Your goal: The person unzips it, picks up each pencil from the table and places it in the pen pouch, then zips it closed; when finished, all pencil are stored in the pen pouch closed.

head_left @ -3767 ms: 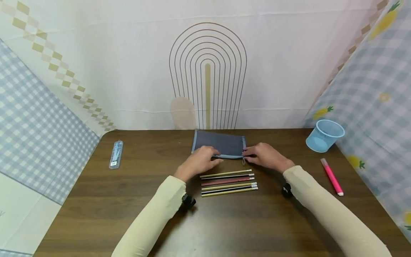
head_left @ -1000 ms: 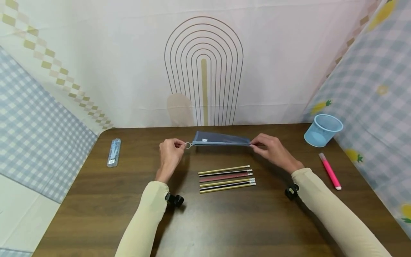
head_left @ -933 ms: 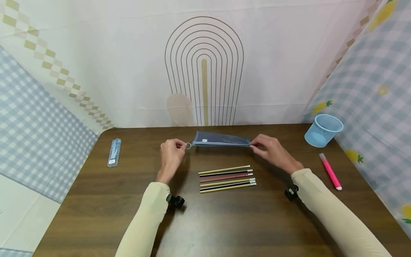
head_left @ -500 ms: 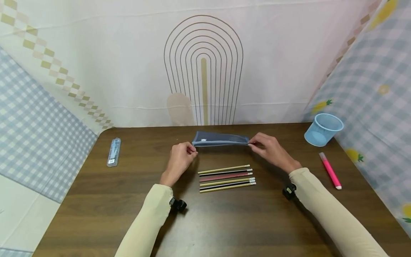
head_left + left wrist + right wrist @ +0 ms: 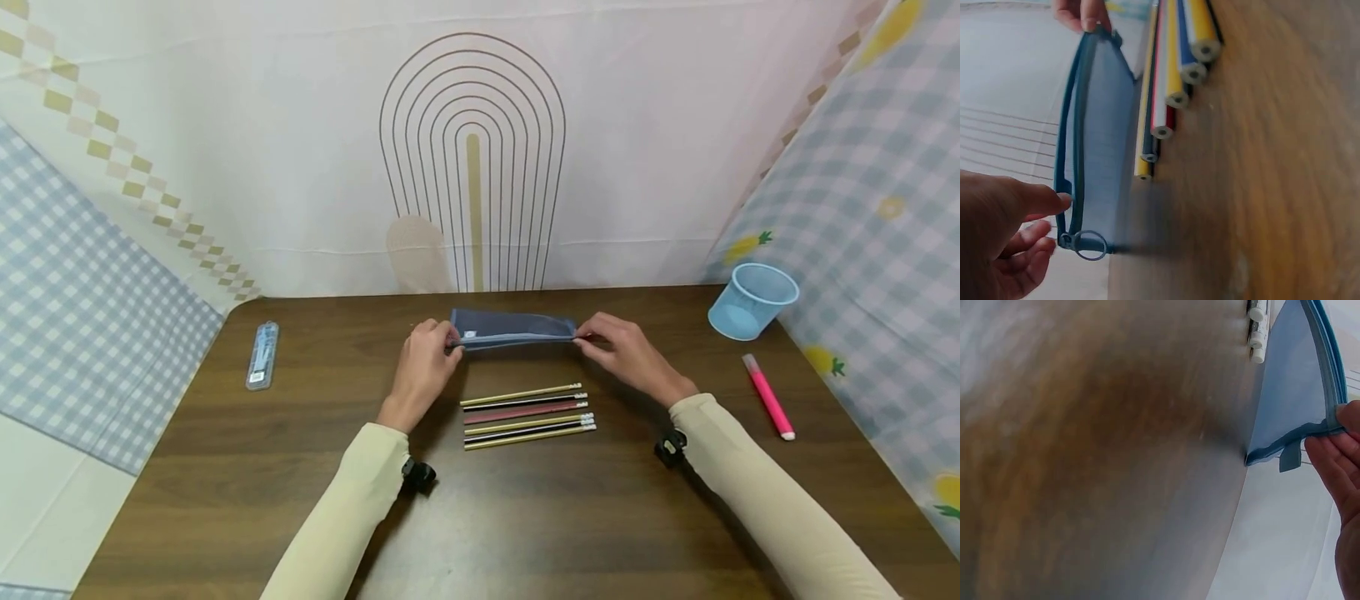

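A blue mesh zipper pouch (image 5: pixel 510 322) is held with its zipper edge raised off the table at the back centre. My left hand (image 5: pixel 423 367) pinches the left end of that edge; in the left wrist view its thumb (image 5: pixel 1050 199) presses the rim, near the zipper's pull ring (image 5: pixel 1090 259), which hangs loose. A narrow gap shows between the two zipper bands there. The right end corner is pinched between thumb and fingers of my right hand (image 5: pixel 626 354), beside a small fabric tab (image 5: pixel 1290 457). Several pencils (image 5: pixel 525 419) lie side by side before the pouch, eraser ends to the right.
On the left of the wooden table (image 5: pixel 525 517) lies a slim clear-blue case (image 5: pixel 262 357). At the right stand a light blue mesh cup (image 5: pixel 752 302) and, in front of it, a pink marker (image 5: pixel 768 396) lying down. Patterned cloth (image 5: pixel 315 150) hangs behind the table.
The pouch lay flatter, with its ring at the right end. Later my left hand held the ring out at the left, then let it go and moved right onto the pouch's edge.
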Available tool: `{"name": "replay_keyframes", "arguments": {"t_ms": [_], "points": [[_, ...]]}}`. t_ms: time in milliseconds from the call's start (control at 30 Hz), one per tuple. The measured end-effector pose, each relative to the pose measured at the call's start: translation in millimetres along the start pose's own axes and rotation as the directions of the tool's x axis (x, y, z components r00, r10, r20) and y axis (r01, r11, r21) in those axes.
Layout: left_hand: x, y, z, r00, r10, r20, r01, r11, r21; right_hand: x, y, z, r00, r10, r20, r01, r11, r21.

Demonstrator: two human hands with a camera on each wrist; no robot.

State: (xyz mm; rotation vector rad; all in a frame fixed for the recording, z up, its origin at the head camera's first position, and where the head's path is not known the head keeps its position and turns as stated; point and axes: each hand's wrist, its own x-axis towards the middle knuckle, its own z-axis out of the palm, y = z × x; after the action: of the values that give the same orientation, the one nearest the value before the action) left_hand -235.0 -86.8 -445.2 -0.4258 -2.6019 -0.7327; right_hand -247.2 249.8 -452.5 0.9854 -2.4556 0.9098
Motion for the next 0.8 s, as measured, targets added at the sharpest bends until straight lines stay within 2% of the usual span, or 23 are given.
{"name": "replay_keyframes", "arguments": {"t_ms": [167, 267, 467, 600, 700, 800], "points": [[6.2, 0.0, 5.9, 0.996, 0.084, 0.013, -0.084, 0.996, 0.022, 1.6, 1, 2, 1.0, -0.007, 0.025, 0.006, 1.0, 0.029], [11.1, 2.3, 7.0, 0.994, 0.103, 0.018, -0.103, 0.995, 0.01, 2.9, 1, 2, 0.999, 0.007, 0.043, -0.008, 1.0, 0.013], [17.9, 8.0, 1.3, 0.996, 0.05, 0.067, -0.05, 0.999, -0.002, 7.1, -6, 6, 0.993, 0.043, 0.11, -0.035, 0.997, -0.073], [20.4, 8.8, -1.5, 0.993, 0.017, 0.113, -0.017, 1.0, -0.004, 11.7, -23, 11, 0.988, -0.031, 0.149, 0.05, 0.991, -0.126], [22.0, 8.5, -1.9, 0.99, 0.004, 0.142, -0.002, 1.0, -0.013, 17.7, -39, 15, 0.962, -0.081, 0.26, 0.115, 0.986, -0.122], [23.0, 8.0, -1.7, 0.987, -0.002, 0.158, 0.005, 1.0, -0.019, 25.5, -52, 23, 0.91, -0.078, 0.408, 0.137, 0.984, -0.117]]}}
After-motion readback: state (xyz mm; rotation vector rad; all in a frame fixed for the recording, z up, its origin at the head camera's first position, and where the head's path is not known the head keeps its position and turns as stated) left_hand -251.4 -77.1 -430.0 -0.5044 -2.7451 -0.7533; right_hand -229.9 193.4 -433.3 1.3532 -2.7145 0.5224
